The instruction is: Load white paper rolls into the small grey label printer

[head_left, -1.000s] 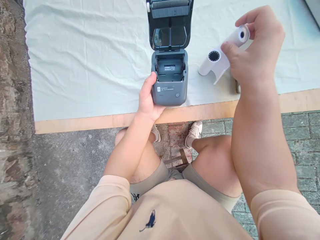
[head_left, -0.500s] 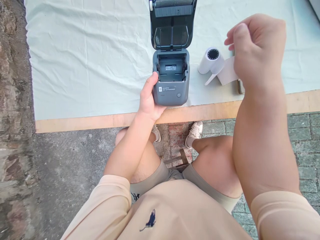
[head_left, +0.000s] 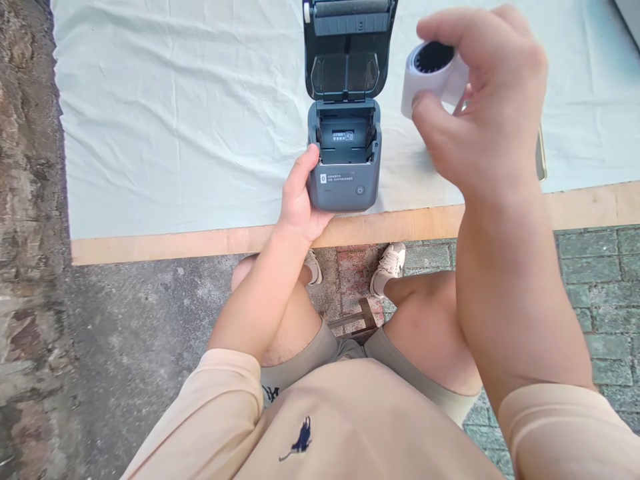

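A dark grey label printer [head_left: 345,183] stands near the front edge of the table, its lid [head_left: 347,60] raised and tipped back. Its paper bay shows nothing but a printed sticker inside. My left hand [head_left: 303,200] grips the printer's left side, thumb at the upper rim and fingers under the front. To the right, my right hand [head_left: 487,100] pinches a white roll of label paper [head_left: 417,87] with a black core, thumb in front and fingers behind. The roll appears lifted off the cloth; part of it is hidden by the hand.
White wrinkled cloth [head_left: 175,133] covers the table, with a bare wooden edge [head_left: 225,239] along the front. A thin flat object [head_left: 541,157], mostly hidden, lies behind my right wrist. A grey object [head_left: 631,17] sits at the top right corner. Rough stone wall [head_left: 30,233] borders the left.
My right hand has moved left and closed on the label roll, which has risen from the cloth. My left hand still grips the printer, whose lid stays up.
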Tool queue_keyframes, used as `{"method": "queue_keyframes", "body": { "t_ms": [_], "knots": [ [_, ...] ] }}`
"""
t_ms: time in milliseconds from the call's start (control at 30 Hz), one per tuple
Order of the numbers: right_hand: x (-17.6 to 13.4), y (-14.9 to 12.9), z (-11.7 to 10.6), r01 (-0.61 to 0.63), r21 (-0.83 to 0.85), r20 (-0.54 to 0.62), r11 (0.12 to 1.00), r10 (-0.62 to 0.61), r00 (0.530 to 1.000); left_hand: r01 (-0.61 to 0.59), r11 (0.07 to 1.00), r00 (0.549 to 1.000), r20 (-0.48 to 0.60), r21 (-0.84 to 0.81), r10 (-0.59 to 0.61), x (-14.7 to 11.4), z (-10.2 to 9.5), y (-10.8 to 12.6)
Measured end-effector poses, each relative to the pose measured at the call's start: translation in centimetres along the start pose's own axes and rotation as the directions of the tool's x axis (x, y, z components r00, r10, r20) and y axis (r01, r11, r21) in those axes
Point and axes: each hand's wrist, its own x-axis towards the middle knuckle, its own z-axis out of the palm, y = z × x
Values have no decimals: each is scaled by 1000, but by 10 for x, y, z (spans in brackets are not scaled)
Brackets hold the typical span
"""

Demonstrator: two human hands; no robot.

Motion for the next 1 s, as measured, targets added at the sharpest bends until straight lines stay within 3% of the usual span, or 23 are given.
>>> {"method": "queue_keyframes", "body": {
  "t_ms": [67,133,233,333,400,667,867,1000],
  "knots": [
    [-3,-11,-4,96,168,-59,981,-87,994,11,1000,1000,-15,-1,-11,-1,3,1],
    [-7,-24,-3,117,236,-43,965,-110,993,16,1000,999,-42,-4,-16,-3,7,2],
    [-10,-39,4,119,82,78,990,-125,989,6,1000,996,-86,-4,-6,-5,11,1],
    [-9,-47,12,115,-176,224,978,-74,972,-12,1000,996,-90,20,14,-7,11,-2],
    [-8,-49,14,102,-243,276,965,-32,961,-24,999,997,-74,36,27,-8,9,-4],
    [-9,-42,17,99,-289,333,952,3,943,-86,994,996,-18,66,87,-8,12,-5],
    [-11,-41,15,93,-228,215,969,-43,976,-21,999,998,-55,29,23,-5,11,-4],
    [-14,-50,14,86,-313,318,946,19,948,-37,999,998,-51,12,37,-5,12,-2]
  ]
}}
